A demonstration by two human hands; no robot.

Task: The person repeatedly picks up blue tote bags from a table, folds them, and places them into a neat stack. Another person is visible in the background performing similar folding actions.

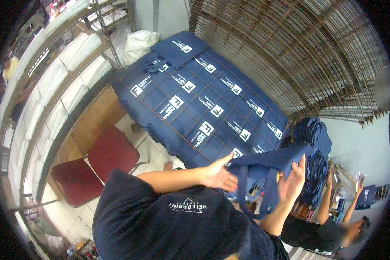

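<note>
A navy blue tote bag [264, 164] with long straps hangs between my two hands at the near right edge of a drying rack. My left hand [220, 175] is at the bag's left end, thumb raised and fingers stretched out, touching or very close to the fabric. At the other end, my right hand [291, 178] has its fingers bent round the bag's edge and strap. Navy fabric pieces with white prints [212, 108] lie in rows on the rack under thin wire grids.
Stacked wire racks [290, 47] tilt up behind. Dark blue cloth [314, 151] hangs in a bundle at right, near another person [320, 234] with raised arms. Shelves with white stacks [69, 65] stand left, beside red chairs [112, 151] and a white sack [141, 43].
</note>
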